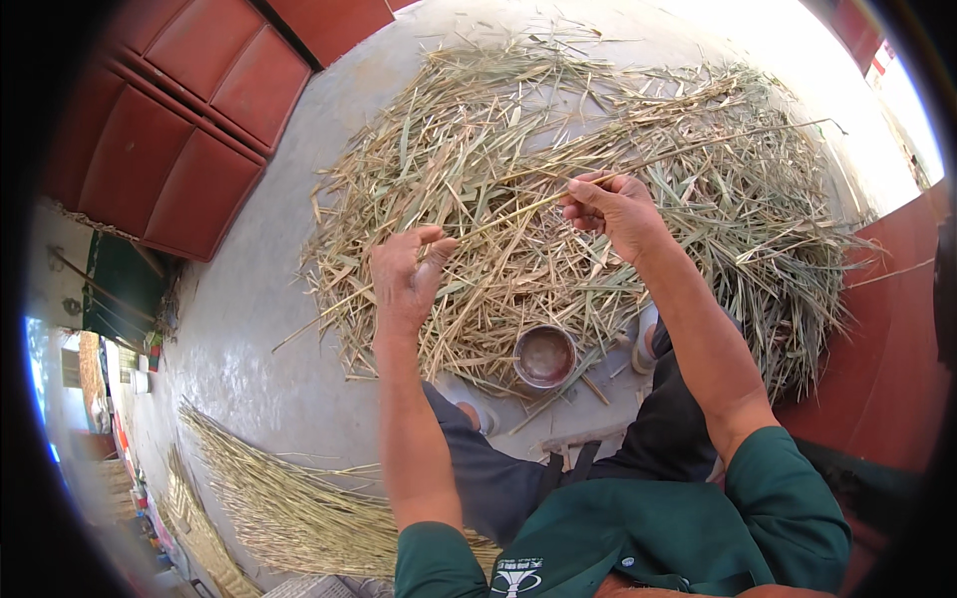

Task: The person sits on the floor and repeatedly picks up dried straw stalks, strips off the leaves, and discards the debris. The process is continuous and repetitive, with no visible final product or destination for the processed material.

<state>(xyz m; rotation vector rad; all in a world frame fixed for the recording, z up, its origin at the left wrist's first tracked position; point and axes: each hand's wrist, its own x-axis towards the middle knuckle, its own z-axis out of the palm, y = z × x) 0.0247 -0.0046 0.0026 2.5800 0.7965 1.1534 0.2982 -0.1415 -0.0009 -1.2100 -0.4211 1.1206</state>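
A long, thin dry reed stalk [512,217] crosses in front of me at a slant, its thin bent tip at the upper right. My left hand [410,276] grips it nearer the lower-left end, and the fingers partly hide the stalk. Further up, my right hand [617,209] pinches the same stalk between thumb and fingers. Beneath both hands spreads a broad heap of dry leaves and husks [478,314]. A round metal bowl [545,359] sits at the heap's near edge, between my feet; its inside looks brownish.
A fan of thin stripped stalks [299,504] lies on the concrete floor [239,351] at lower left, beside a flat woven strip [198,523]. Red door panels [172,142] stand at upper left. Another red panel [882,329] borders the heap on the right.
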